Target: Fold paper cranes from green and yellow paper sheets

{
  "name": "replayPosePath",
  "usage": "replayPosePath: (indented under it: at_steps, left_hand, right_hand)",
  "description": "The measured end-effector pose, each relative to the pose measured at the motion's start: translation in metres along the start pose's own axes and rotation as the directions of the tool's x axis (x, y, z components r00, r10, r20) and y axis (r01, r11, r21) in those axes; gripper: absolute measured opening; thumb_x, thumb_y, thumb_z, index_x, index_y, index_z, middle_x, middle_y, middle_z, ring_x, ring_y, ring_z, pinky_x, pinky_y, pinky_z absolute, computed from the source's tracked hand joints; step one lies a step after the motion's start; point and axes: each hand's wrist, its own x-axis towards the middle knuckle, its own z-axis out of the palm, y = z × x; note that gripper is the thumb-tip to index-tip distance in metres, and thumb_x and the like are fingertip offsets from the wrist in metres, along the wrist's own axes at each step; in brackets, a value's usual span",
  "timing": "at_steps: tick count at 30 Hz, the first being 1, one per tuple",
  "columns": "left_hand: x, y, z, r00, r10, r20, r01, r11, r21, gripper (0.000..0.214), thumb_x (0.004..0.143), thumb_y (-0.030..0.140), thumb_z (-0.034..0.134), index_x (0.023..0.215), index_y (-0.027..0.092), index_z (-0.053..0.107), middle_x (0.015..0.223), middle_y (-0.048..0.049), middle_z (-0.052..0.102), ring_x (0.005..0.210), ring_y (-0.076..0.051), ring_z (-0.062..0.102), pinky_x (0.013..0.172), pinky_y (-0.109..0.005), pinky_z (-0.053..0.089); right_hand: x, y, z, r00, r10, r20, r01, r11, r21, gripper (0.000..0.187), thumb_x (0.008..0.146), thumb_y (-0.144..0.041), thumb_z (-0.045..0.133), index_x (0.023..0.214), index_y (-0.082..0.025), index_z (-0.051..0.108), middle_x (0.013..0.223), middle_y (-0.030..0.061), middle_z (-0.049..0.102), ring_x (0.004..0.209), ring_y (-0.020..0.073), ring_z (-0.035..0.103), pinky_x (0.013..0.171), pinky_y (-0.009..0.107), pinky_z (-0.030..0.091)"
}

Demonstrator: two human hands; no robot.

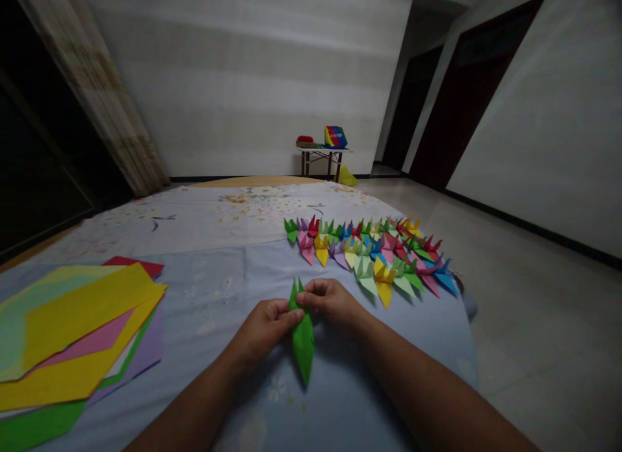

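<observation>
A folded green paper crane (304, 348), still narrow and flat, is held between both hands above the blue cloth. Its two slim points stick up at the far end, and its broader body tapers down to a tip toward me. My left hand (267, 326) pinches its left edge, thumb on top. From the right, my right hand (333, 303) pinches it near the base of the slim points, thumb and forefinger closed on the paper. Beyond my right hand stand rows of finished paper cranes (383, 280) in many colours.
At the left lies a loose stack of coloured paper sheets (87, 316). A pale blue cloth (204, 296) and a floral cloth (204, 206) cover the table. Against the far wall, a small table (321, 151) bears a multicoloured bag (335, 136). Tiled floor (525, 322) runs along the right.
</observation>
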Motion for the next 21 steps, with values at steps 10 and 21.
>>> replayPosePath:
  at_steps: [10, 21]
  left_hand:
    - [0.001, -0.005, 0.002, 0.995, -0.057, -0.088, 0.056, 0.998, -0.009, 0.035, 0.061, 0.045, 0.072, 0.067, 0.012, 0.061, 0.052, 0.0032, 0.054, 0.045, -0.008, 0.043, 0.048, -0.021, 0.030]
    - [-0.002, -0.001, 0.006, 0.986, 0.032, -0.163, 0.011, 0.966, 0.260, 0.036, 0.065, 0.050, 0.063, 0.062, 0.015, 0.056, 0.048, 0.0055, 0.046, 0.044, -0.009, 0.040, 0.046, -0.022, 0.026]
  right_hand:
    - [0.005, 0.002, -0.006, 0.996, -0.026, -0.086, 0.025, 1.000, -0.016, 0.037, 0.055, -0.046, 0.076, 0.063, -0.014, 0.060, 0.049, -0.0057, 0.049, 0.043, 0.0046, 0.036, 0.044, 0.021, 0.024]
    - [0.007, 0.010, -0.011, 0.993, -0.044, -0.111, 0.025, 0.985, -0.171, 0.028, 0.061, -0.039, 0.072, 0.065, -0.014, 0.060, 0.055, -0.0034, 0.055, 0.047, 0.0064, 0.043, 0.048, 0.021, 0.031]
